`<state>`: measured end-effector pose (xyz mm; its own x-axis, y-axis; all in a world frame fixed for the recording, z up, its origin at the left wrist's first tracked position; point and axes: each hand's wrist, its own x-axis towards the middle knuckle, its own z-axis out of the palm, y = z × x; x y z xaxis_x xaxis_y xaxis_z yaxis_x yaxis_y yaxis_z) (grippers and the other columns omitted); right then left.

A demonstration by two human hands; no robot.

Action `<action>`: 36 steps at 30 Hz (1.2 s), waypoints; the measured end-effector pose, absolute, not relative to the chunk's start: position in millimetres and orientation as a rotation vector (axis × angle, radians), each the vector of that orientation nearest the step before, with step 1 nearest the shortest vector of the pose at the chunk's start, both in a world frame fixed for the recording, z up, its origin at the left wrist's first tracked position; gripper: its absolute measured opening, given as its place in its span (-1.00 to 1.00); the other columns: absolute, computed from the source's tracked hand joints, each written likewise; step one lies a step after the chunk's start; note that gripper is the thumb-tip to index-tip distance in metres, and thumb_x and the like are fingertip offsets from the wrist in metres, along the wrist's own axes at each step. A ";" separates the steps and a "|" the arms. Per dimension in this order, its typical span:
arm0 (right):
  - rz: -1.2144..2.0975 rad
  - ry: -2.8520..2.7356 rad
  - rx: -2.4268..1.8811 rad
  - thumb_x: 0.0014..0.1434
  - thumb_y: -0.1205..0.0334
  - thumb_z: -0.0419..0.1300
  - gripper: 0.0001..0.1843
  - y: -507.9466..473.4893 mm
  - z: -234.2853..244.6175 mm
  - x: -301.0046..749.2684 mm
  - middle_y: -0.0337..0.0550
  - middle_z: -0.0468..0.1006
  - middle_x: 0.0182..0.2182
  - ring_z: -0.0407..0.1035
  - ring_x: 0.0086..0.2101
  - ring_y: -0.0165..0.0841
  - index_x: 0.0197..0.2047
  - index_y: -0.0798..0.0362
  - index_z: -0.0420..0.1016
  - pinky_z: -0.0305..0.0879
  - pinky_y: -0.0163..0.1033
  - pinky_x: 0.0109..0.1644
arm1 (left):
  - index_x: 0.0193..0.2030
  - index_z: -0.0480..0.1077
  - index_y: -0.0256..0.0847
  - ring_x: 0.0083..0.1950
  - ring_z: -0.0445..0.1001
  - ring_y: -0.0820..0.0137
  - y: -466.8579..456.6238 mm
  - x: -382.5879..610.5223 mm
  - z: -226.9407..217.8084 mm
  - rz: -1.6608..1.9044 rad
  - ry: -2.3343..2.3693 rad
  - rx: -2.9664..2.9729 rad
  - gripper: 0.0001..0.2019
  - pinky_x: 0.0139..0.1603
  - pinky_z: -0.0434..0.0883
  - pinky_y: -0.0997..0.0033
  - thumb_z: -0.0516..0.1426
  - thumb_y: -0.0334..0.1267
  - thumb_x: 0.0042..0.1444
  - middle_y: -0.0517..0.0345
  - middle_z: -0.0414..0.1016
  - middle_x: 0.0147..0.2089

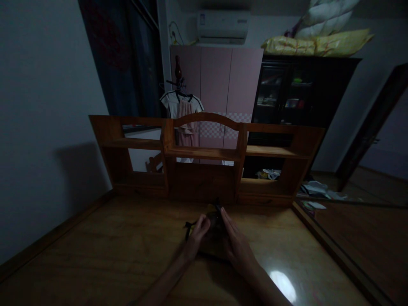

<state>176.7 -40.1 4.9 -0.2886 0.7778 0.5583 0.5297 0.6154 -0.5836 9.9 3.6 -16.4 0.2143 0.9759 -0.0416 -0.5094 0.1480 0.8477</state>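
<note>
A small dark object (215, 223) with yellow patches and black strap-like ends lies on the wooden desktop (127, 242), between my hands. Dim light hides its exact kind. My left hand (199, 231) is closed at its left side, fingers curled in against it; a black end with some yellow sticks out to the left of that hand. Along the object's right side rests my right hand (236, 240), its fingers stretched out straight and close together. A dark edge shows on the desktop below the object, between the wrists.
A wooden shelf unit (204, 153) with open compartments stands along the desktop's far edge. At the left rises a wall (47, 127). A raised wooden rim (331, 246) runs down the right side. Light glares on the surface near my right forearm. Wardrobes (216, 80) stand farther back.
</note>
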 end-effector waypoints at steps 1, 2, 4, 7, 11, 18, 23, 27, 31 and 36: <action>0.383 -1.955 -1.025 0.11 0.55 -0.11 -0.15 -39.5 3.8 177.4 -0.28 -0.15 0.37 -0.17 0.31 -0.27 0.40 -0.09 -0.31 -0.10 0.03 0.37 | 0.04 0.39 -0.18 0.26 0.24 0.11 1.0 10.4 -13.0 1.218 0.716 0.920 -0.60 0.24 0.22 0.23 0.24 -0.13 0.05 0.06 0.44 0.11; 0.412 -1.941 -1.009 0.11 0.54 -0.10 -0.14 -39.1 2.6 177.8 -0.26 -0.14 0.36 -0.17 0.31 -0.26 0.40 -0.09 -0.32 -0.11 0.04 0.36 | 0.04 0.40 -0.18 0.26 0.24 0.10 -1.8 10.8 -8.7 1.229 0.725 1.001 -0.59 0.25 0.20 0.22 0.24 -0.12 0.05 0.04 0.43 0.12; 0.500 -1.913 -0.959 0.10 0.52 -0.06 -0.11 -38.9 0.1 177.9 -0.24 -0.15 0.37 -0.18 0.31 -0.25 0.41 -0.07 -0.36 -0.13 0.07 0.36 | 0.04 0.40 -0.20 0.24 0.26 0.09 -7.7 11.3 1.4 1.264 0.722 1.127 -0.56 0.28 0.15 0.22 0.27 -0.16 0.01 -0.02 0.41 0.14; 0.706 -1.847 -0.869 0.09 0.49 -0.03 -0.09 -39.3 -2.4 177.0 -0.25 -0.18 0.37 -0.19 0.32 -0.27 0.40 -0.09 -0.37 -0.13 0.06 0.34 | -0.01 0.45 -0.16 0.27 0.22 0.13 -16.0 12.2 15.4 1.372 0.765 1.306 -0.59 0.32 0.08 0.27 0.31 -0.24 -0.05 -0.02 0.32 0.21; 0.939 -1.735 -0.777 0.15 0.41 0.01 -0.15 -37.7 -3.9 175.3 -0.23 -0.06 0.35 -0.08 0.29 -0.28 0.40 -0.10 -0.33 -0.04 0.04 0.32 | -0.23 0.51 -0.11 0.30 0.16 0.14 -24.9 14.0 24.9 1.411 0.840 1.500 -0.82 0.37 -0.01 0.22 0.29 -0.28 -0.04 0.06 0.24 0.26; 1.150 -1.590 -0.599 0.14 0.34 0.10 -0.18 -36.8 -5.8 170.5 -0.20 -0.07 0.35 -0.12 0.30 -0.26 0.38 -0.10 -0.19 -0.12 0.05 0.33 | -0.26 0.52 -0.09 0.34 0.08 0.10 -26.9 12.2 26.6 1.376 0.911 1.511 -0.81 0.40 -0.07 0.24 0.31 -0.28 -0.08 0.14 0.13 0.33; 1.072 -1.693 -0.704 -0.04 0.52 0.04 -0.06 -43.0 -6.7 169.7 -0.32 -0.09 0.35 -0.20 0.32 -0.32 0.38 -0.14 -0.15 -0.26 0.01 0.37 | -0.02 0.45 -0.07 0.32 0.11 0.13 -13.6 10.6 14.8 1.441 1.038 1.583 -0.64 0.37 -0.03 0.24 0.26 -0.20 0.00 0.10 0.17 0.29; 0.982 -1.785 -0.819 -0.12 0.57 -0.01 0.03 -46.9 -7.3 168.8 -0.35 -0.14 0.36 -0.22 0.32 -0.32 0.39 -0.13 -0.23 -0.22 0.00 0.37 | -0.06 0.47 -0.08 0.27 0.20 0.14 -4.6 9.5 4.9 1.434 1.114 1.516 -0.67 0.32 0.06 0.28 0.25 -0.12 0.01 0.09 0.24 0.25; 0.878 -1.905 -0.910 -0.12 0.57 0.01 0.07 -51.7 -6.5 165.4 -0.33 -0.26 0.37 -0.27 0.32 -0.28 0.40 -0.09 -0.34 -0.23 0.02 0.37 | 0.00 0.42 -0.15 0.22 0.28 0.14 -1.5 7.9 1.5 1.412 1.095 1.346 -0.58 0.25 0.17 0.29 0.22 -0.02 0.03 0.02 0.36 0.18; 0.743 -2.097 -0.987 -0.03 0.48 0.09 0.06 -56.9 -1.1 162.6 -0.26 -0.40 0.38 -0.38 0.33 -0.25 0.40 -0.02 -0.46 -0.25 -0.02 0.37 | 0.05 0.38 -0.20 0.06 0.44 0.09 0.7 6.6 -3.2 1.353 1.035 1.121 -0.45 0.07 0.35 0.22 0.13 0.16 0.05 -0.05 0.48 0.07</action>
